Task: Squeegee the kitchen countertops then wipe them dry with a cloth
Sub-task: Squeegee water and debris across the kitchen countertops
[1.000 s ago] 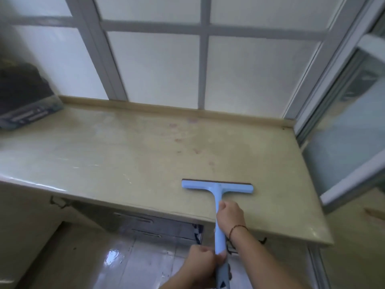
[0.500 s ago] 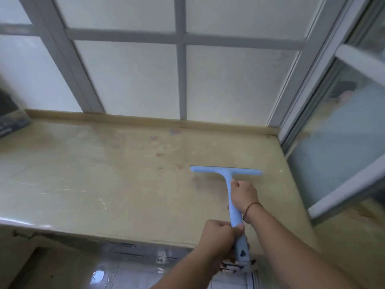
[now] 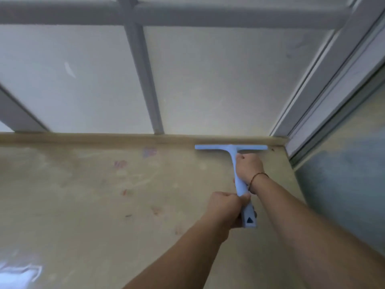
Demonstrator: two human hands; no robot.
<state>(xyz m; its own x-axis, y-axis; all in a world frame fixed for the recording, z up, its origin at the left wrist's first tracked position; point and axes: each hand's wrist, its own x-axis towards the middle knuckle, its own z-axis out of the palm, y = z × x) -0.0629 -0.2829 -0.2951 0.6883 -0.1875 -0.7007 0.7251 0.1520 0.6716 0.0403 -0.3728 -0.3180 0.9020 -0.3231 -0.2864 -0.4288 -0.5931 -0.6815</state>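
Note:
A light blue squeegee (image 3: 231, 147) lies with its blade flat on the beige countertop (image 3: 83, 195), right against the raised back lip near the far right corner. My right hand (image 3: 249, 167) grips the upper handle just below the blade; a thin cord bracelet circles that wrist. Lower on the handle, my left hand (image 3: 226, 207) grips it near its end, where a dark triangular hole shows. Both arms are stretched forward over the counter. No cloth is in view.
Frosted window panes with grey frames (image 3: 143, 80) rise behind the back lip. A sliding window frame and blue-grey pane (image 3: 341, 174) border the counter's right edge. Faint reddish stains (image 3: 150, 152) dot the surface; a glossy reflection (image 3: 18, 274) shows at the near left.
Both hands pushed the squeegee away from the counter's front edge to its back lip, toward the right corner. The view moved forward and the dark box at the left went out of frame.

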